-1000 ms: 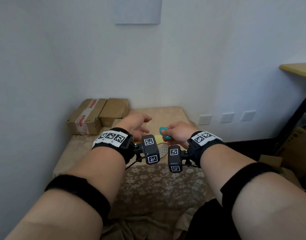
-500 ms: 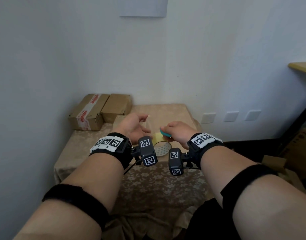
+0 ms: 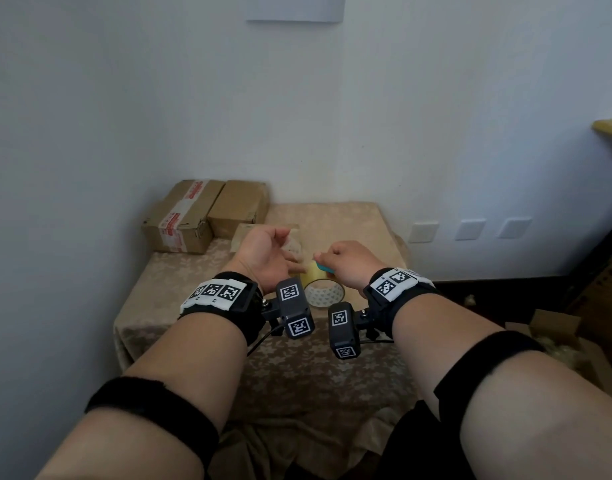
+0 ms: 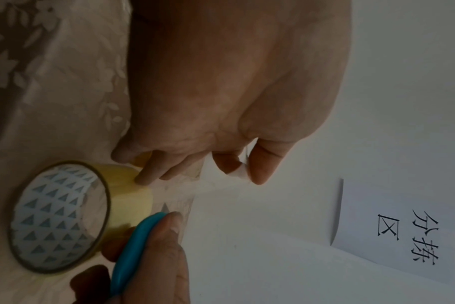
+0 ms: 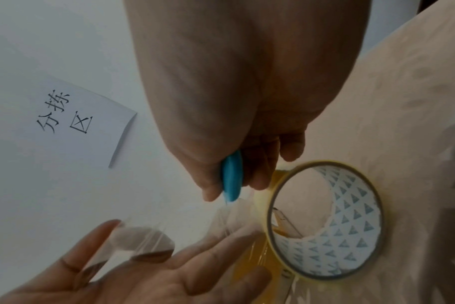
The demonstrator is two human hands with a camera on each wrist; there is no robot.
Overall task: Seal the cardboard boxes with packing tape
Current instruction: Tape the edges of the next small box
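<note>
A roll of clear packing tape point(image 3: 323, 294) stands on edge on the cloth-covered table point(image 3: 193, 289), its core printed with blue triangles point(image 4: 65, 216). My left hand point(image 3: 266, 254) pinches the pulled-out tape strip point(image 5: 143, 240) between thumb and forefinger, while its other fingers point(image 4: 148, 172) touch the roll. My right hand point(image 3: 349, 261) grips a blue cutter point(image 3: 327, 270) whose tip point(image 5: 229, 197) meets the strip just beside the roll point(image 5: 325, 220). A small cardboard box point(image 3: 244, 232) lies mostly hidden behind my left hand.
Two cardboard boxes sit at the table's back left corner against the wall: one with red-printed tape point(image 3: 181, 218), one plain point(image 3: 240, 206). More cartons point(image 3: 553, 330) lie on the floor at right. A paper sign point(image 5: 73, 115) hangs on the wall.
Both hands have come down toward the table, and the roll now shows between the wrists. The cutter has moved down onto the strip beside the roll.
</note>
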